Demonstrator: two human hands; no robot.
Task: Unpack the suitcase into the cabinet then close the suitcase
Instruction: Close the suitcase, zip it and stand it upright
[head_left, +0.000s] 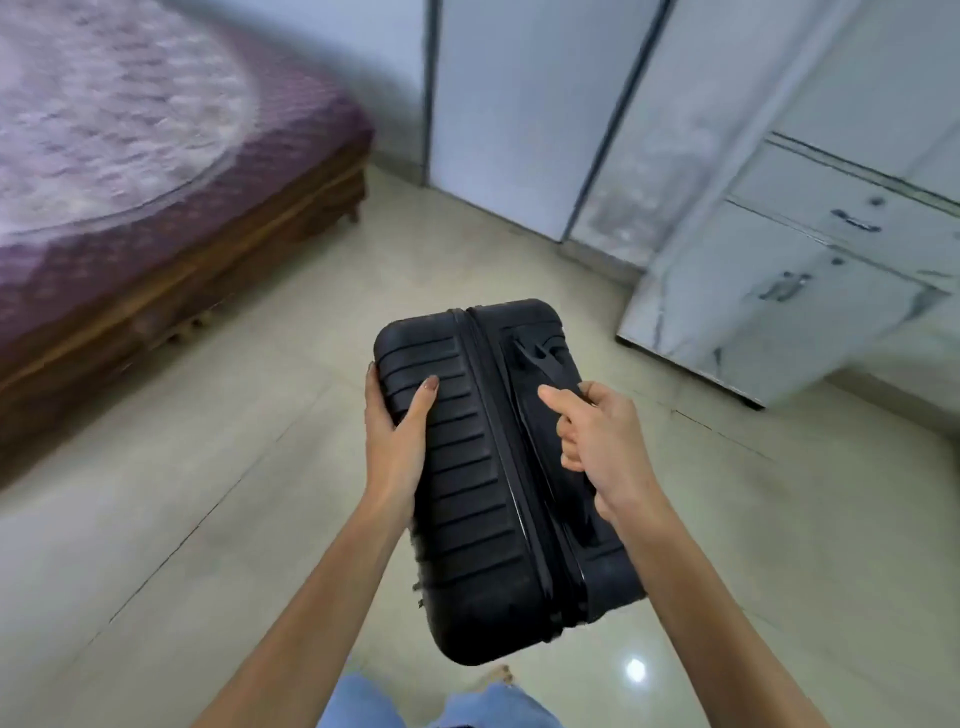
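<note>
I see the black suitcase (467, 467) zipped shut, its contents hidden, held over the tiled floor (260, 467) near the closed white cabinet (779, 291). My left hand (395, 436) clasps its ribbed left edge, thumb on top, fingers wrapped behind. My right hand (602, 447) curls its fingers round the carry handle (540, 358).

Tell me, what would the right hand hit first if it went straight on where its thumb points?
The suitcase itself: the right hand grips its handle, and the thumb aims across the shell at the zip seam. Depth is unclear, but it looks nearly touching.
</note>
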